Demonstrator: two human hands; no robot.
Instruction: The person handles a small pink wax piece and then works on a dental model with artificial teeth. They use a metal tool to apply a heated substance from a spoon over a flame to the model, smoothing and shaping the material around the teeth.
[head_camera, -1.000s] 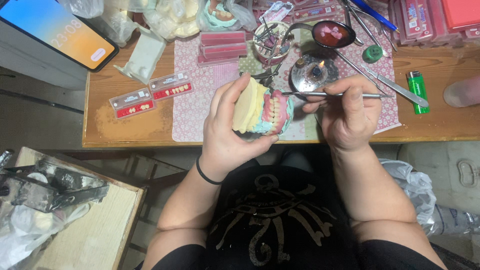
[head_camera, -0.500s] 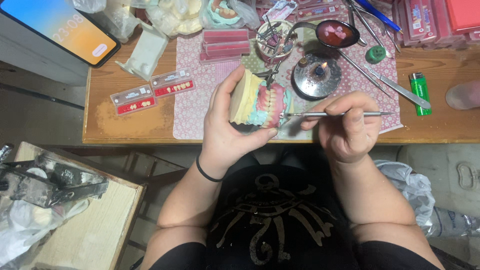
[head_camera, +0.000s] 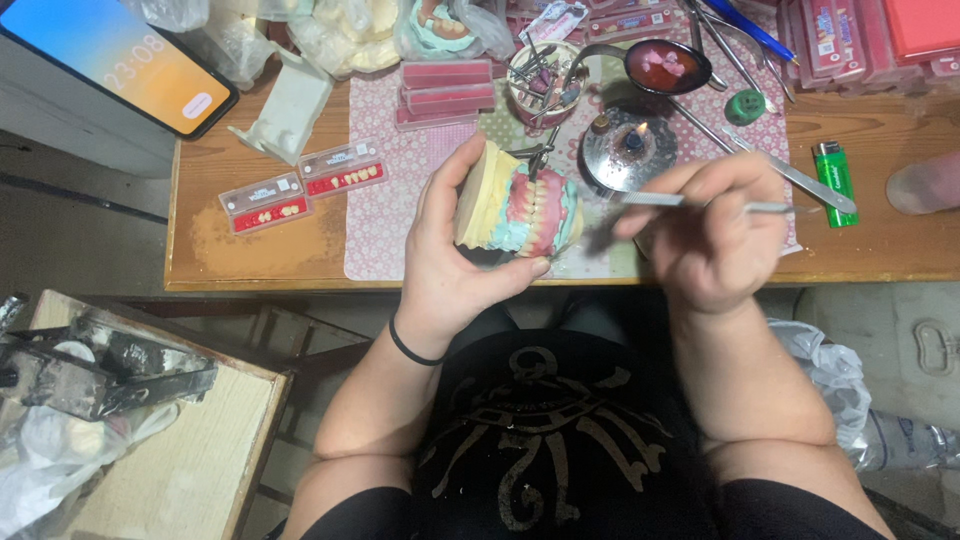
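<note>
My left hand (head_camera: 455, 255) grips a dental model (head_camera: 520, 205): cream plaster bases with teal and pink wax gums and rows of teeth, held above the front edge of the wooden table (head_camera: 250, 250). My right hand (head_camera: 715, 235) holds a thin metal wax instrument (head_camera: 690, 203), its tip pointing left just short of the model. The right hand looks blurred. Behind the model a small flame burns in a round metal burner (head_camera: 630, 150).
A phone (head_camera: 120, 60) with a lit screen lies at the back left. Red tooth cards (head_camera: 300, 188), a stack of pink wax sheets (head_camera: 445, 92), a spoon with pink wax (head_camera: 665, 62), a green lighter (head_camera: 835, 180) and metal tools lie about. A wooden stool (head_camera: 190, 460) stands lower left.
My right hand has pulled the instrument slightly right and up, off the model. The left hand has turned and raised the model a little. The view has shifted.
</note>
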